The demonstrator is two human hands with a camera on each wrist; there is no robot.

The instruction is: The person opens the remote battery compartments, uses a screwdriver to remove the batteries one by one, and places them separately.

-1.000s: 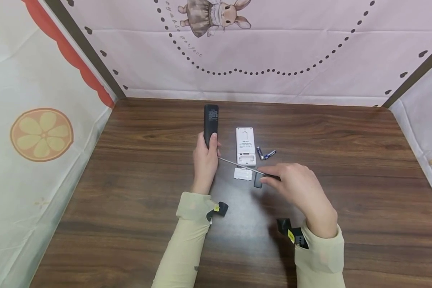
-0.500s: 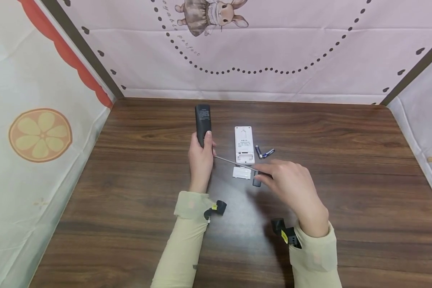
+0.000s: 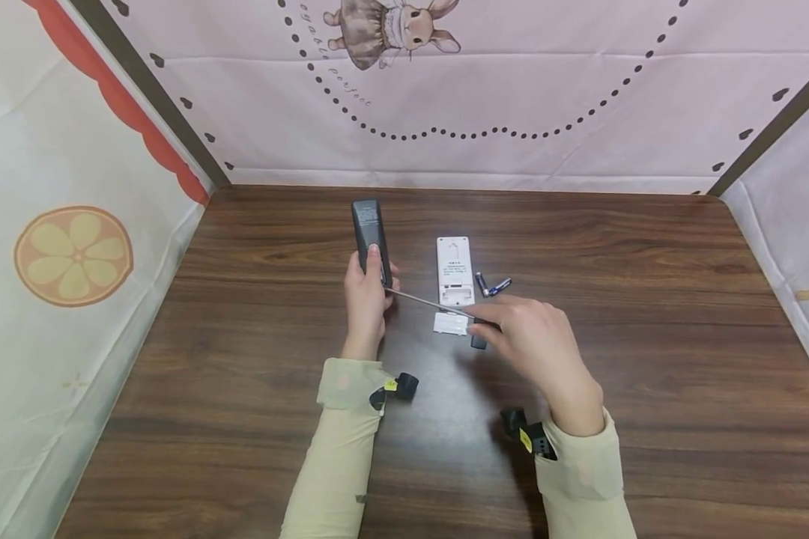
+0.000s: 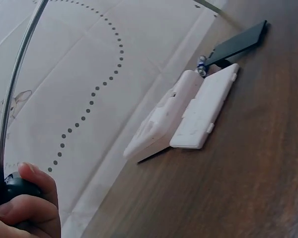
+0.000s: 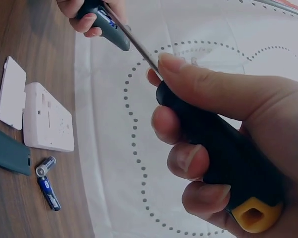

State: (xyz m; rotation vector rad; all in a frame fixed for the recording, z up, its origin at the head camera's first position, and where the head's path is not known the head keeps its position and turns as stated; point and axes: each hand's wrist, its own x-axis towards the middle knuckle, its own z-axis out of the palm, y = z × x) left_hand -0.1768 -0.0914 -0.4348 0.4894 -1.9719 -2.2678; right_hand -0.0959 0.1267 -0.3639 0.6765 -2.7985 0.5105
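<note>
My left hand (image 3: 364, 307) grips a black remote control (image 3: 368, 221), its printed back facing up and thumb laid along it. In the right wrist view, a blue battery (image 5: 107, 19) shows in the remote's uncovered compartment. My right hand (image 3: 542, 344) holds a screwdriver (image 5: 223, 144) by its black and yellow handle. Its long metal shaft (image 3: 421, 301) reaches left to the compartment end of the black remote; exact tip contact is hard to make out. Below the right fingers, partly covered, lies a dark battery cover (image 3: 479, 341) on the table.
A white remote control (image 3: 454, 262) lies back-up on the wooden table (image 3: 243, 374), its battery compartment uncovered. Its white cover (image 3: 451, 323) is just in front. Two loose blue batteries (image 3: 501, 286) lie to its right. Fabric walls (image 3: 479, 90) stand behind and at both sides.
Both hands have shifted left together with the black remote and the screwdriver. The remote's far end has tilted slightly left. The white remote, covers and loose batteries stay put.
</note>
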